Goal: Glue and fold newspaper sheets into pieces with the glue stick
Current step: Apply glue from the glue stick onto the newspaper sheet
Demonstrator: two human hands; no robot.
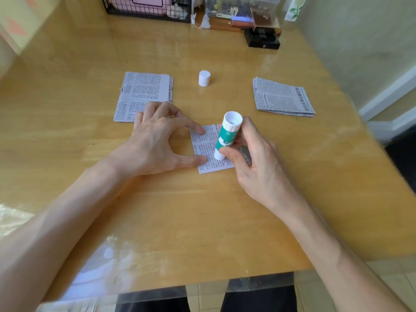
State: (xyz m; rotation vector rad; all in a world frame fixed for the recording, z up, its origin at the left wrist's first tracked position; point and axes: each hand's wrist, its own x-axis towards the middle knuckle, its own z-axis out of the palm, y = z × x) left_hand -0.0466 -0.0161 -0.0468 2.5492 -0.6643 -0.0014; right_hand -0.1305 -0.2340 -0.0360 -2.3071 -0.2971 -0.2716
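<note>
A small newspaper piece (pixel 208 144) lies flat on the wooden table (pixel 180 210), in the middle. My left hand (pixel 157 140) presses its left edge down with the thumb tip and the index fingertip. My right hand (pixel 254 158) grips a green and white glue stick (pixel 226 135), tilted, with its lower end on the paper and its open-looking white end up. The glue stick's white cap (pixel 204 78) stands upright on the table behind the piece. Part of the paper is hidden under my right hand.
A stack of newspaper sheets (pixel 144 93) lies at the left, partly under my left fingers. Another stack (pixel 282 96) lies at the right. At the back edge stand a black wire basket (pixel 146 7), a clear box (pixel 243 7) and a black box (pixel 262 39).
</note>
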